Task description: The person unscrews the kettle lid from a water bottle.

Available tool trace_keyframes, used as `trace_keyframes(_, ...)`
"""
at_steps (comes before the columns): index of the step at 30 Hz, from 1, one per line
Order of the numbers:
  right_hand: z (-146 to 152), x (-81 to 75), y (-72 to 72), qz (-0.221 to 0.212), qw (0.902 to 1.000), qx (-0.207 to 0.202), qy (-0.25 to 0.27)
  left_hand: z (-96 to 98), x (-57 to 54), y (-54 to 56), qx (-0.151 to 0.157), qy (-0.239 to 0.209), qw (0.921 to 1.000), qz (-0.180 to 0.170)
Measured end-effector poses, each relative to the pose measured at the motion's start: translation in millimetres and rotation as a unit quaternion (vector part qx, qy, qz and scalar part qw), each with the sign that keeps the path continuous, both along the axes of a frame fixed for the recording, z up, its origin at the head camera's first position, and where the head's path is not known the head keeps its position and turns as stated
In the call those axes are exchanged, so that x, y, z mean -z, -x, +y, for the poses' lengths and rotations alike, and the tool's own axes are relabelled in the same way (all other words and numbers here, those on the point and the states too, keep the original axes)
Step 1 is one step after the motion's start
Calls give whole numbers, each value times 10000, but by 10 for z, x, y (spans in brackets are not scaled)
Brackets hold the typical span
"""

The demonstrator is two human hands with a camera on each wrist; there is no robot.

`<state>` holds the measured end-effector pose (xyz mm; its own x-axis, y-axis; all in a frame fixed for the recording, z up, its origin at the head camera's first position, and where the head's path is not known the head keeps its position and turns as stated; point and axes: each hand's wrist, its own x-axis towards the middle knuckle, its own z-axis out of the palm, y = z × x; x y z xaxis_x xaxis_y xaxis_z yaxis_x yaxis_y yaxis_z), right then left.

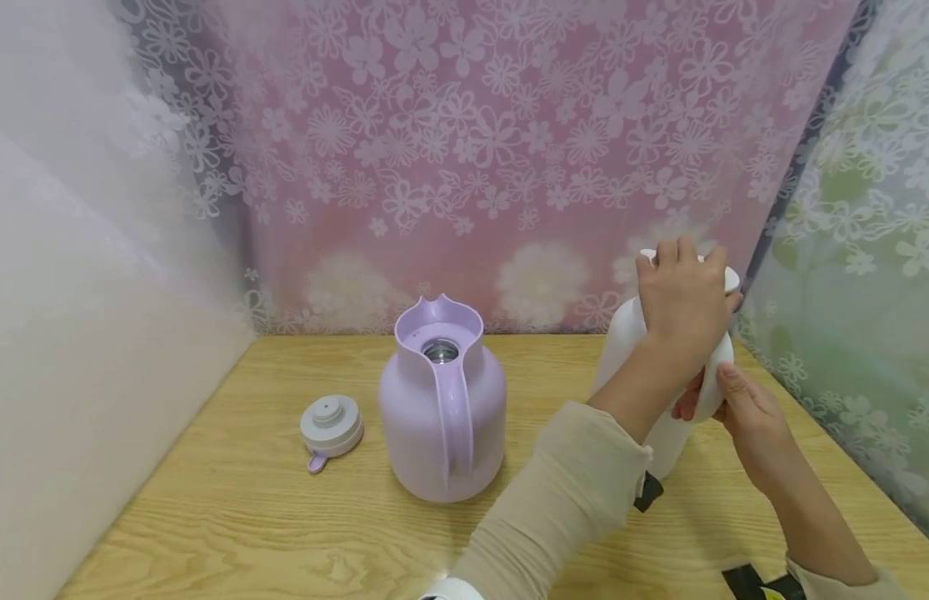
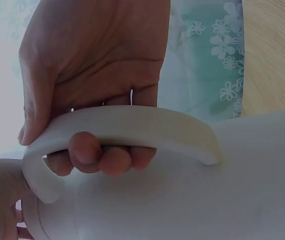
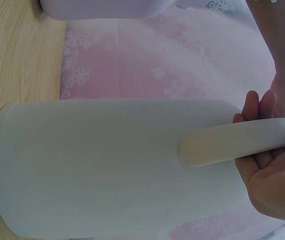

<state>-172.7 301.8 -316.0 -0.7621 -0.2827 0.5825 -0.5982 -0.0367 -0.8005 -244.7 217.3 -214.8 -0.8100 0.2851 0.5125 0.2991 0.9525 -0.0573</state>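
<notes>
A white vacuum jug [image 1: 617, 346] stands upright at the right of the table. My left hand [image 1: 683, 304] grips its white lid [image 1: 731, 281] from above, fingers bent over the top. My right hand [image 1: 756, 425] holds the jug's curved handle [image 2: 132, 122], with fingers wrapped through the loop in the left wrist view. Left of it stands a lilac vacuum jug [image 1: 412, 417], its round mouth uncovered and its handle facing me. Beside that, a pale grey stopper [image 1: 332, 423] with a small lilac tab lies on the table.
The wooden table [image 1: 232, 500] meets a pink flowered curtain [image 1: 434, 167] at the back. A pale wall [image 1: 97, 333] borders the left side and a green flowered sheet [image 1: 861, 292] the right. My left forearm crosses in front of the white jug.
</notes>
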Motion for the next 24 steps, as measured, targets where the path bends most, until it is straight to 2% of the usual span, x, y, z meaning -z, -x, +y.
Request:
trace_keyframes(5, 13, -7, 2, -28, 10000, -20, -63, 0, 17, -1, 30, -49, 9998, 196)
trace_keyframes(11, 29, 27, -3, -66, 9996, -151, 240, -80, 53, 59, 403, -20, 9986, 342)
trace_keyframes(14, 30, 38, -1, -111, 9989, -278, 350, -142, 38, 102, 621, 19, 9978, 236)
trace_keyframes(17, 24, 39, 5, -103, 9986, -335, 401, -221, -4, 171, 997, 15, 9950, 111)
trace_keyframes(19, 15, 38, 6, -84, 9988, -279, 384, -275, -44, 227, 1384, 37, 9903, 75)
trace_keyframes(24, -5, 24, 15, -3, 9994, -179, 311, -348, -122, 358, 2399, 420, 9697, -197)
